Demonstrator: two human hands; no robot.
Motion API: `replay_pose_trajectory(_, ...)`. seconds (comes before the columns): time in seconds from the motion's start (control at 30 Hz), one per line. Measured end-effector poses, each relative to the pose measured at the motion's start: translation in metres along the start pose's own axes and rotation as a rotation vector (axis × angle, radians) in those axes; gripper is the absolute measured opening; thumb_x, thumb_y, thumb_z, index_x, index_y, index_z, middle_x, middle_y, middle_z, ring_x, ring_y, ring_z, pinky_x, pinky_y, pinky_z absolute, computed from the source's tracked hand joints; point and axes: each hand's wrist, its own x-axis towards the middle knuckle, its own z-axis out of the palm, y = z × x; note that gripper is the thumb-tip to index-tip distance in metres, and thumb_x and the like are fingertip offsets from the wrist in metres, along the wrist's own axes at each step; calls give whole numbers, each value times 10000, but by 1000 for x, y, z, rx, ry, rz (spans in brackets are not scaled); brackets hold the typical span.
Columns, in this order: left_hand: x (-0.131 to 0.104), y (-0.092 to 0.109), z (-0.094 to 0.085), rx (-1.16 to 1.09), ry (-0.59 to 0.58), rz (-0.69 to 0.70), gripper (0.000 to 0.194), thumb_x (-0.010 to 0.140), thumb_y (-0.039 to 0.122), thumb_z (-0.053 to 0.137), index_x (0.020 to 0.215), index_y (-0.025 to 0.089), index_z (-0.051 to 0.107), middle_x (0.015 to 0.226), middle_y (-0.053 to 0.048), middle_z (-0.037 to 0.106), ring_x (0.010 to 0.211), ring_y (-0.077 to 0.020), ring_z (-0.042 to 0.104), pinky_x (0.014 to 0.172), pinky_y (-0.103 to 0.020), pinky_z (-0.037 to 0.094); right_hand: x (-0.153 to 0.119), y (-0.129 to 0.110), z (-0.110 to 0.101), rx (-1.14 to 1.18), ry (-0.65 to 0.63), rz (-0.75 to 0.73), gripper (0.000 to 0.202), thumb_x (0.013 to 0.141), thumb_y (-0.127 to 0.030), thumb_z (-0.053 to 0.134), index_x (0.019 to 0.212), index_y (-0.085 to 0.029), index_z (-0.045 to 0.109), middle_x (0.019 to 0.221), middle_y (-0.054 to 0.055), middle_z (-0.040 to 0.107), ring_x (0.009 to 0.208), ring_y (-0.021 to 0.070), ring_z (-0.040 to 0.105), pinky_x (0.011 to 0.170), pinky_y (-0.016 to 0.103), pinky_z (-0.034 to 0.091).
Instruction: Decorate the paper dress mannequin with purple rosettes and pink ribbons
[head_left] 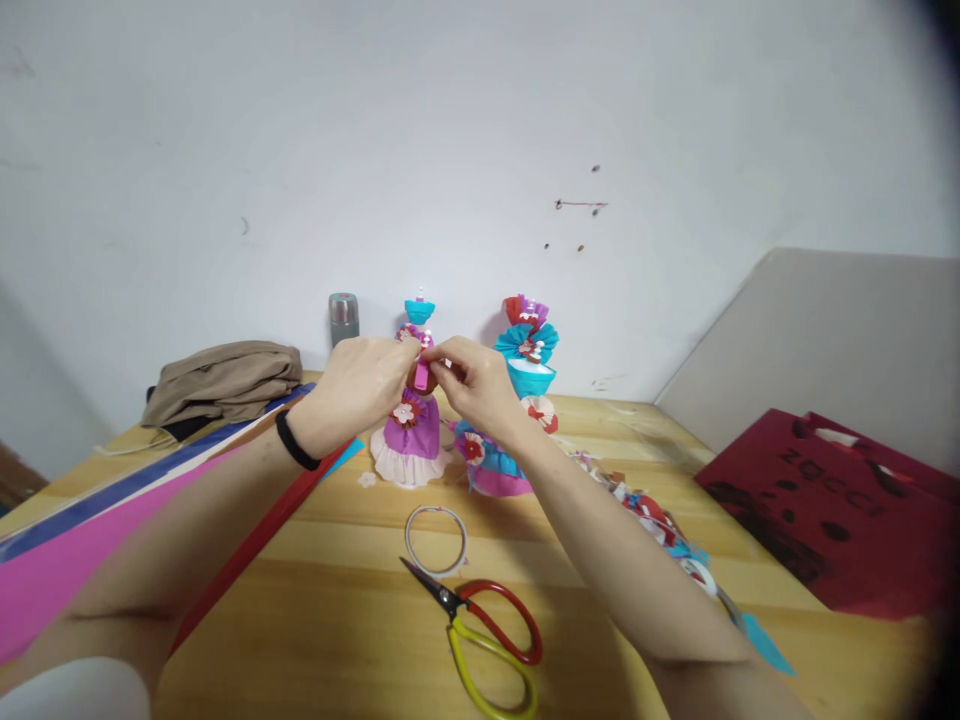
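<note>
My left hand (367,378) and my right hand (478,385) meet at the middle of a tiered paper decoration (411,432) in purple, white and turquoise. Between them is a small pink piece (421,376), pinched by my right fingertips. The fingertips of my left hand are pressed together beside it; what they hold is too small to make out. Just right stands a second tiered decoration (531,378) in turquoise, red and purple. Below my hands lie a roll of tape (436,541) and scissors (480,620) with one red and one yellow handle, blades apart.
Coloured paper sheets (112,520) and a brown cloth (225,382) lie on the left. A grey flask (344,318) stands by the wall. Paper scraps (652,520) and a dark red bag (832,510) are on the right of the wooden table (337,620).
</note>
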Motion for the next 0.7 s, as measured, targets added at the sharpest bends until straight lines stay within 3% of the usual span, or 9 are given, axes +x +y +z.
replay_pose_trajectory(0.17, -2, 2, -3, -44, -20, -17, 299, 992, 274, 359, 1040, 154, 629, 868, -105, 723, 786, -264, 695, 577, -298, 393, -1, 0, 0, 92, -8, 36, 241, 886, -119, 456, 926, -201, 680, 847, 62, 701, 822, 194, 654, 754, 327, 486)
replay_pose_trajectory(0.37, -7, 6, -5, -59, -6, -51, 297, 991, 288, 362, 1104, 146, 597, 818, -93, 711, 741, -237, 688, 564, -282, 389, 2, 2, -1, 142, -38, 157, 238, 870, -117, 448, 925, -212, 659, 790, 31, 682, 731, 170, 640, 631, 281, 464)
replay_pose_trajectory(0.7, -12, 8, 2, -22, 4, 27, 303, 995, 268, 366, 1087, 154, 632, 948, -81, 714, 820, -245, 685, 569, -301, 377, 4, -5, -7, 194, -104, 188, 283, 868, -108, 435, 908, -207, 697, 806, 35, 675, 646, 142, 584, 611, 286, 452)
